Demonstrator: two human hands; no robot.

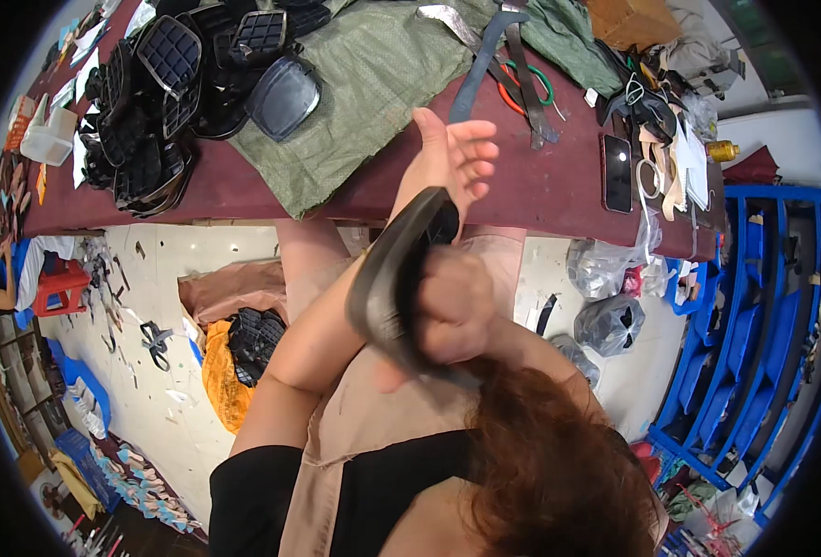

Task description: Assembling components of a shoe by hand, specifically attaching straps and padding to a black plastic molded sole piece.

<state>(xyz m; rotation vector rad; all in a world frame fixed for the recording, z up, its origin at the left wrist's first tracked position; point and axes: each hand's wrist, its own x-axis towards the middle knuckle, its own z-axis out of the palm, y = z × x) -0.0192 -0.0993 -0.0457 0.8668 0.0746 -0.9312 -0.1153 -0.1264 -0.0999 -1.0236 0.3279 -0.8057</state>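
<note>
A dark, glossy, curved shoe-like piece (378,295) is held slanted in front of my body, above my lap. My right hand (457,304) is closed on its inner side and smeared by motion. A fingertip shows past the piece's lower edge. My left hand (454,160) is raised beyond the upper end of the piece, over the table's near edge. Its thumb stands apart and the other fingers are loosely curved, with nothing in them. The piece covers part of my left wrist and forearm; whether it touches them I cannot tell.
The dark red table (373,176) carries a pile of black grid-patterned pieces (169,58), a green woven sack (336,102), scissors (528,88), grey strips (489,65) and a phone (617,173). Clear plastic bags (608,325) lie on the floor, near a blue rack (736,316).
</note>
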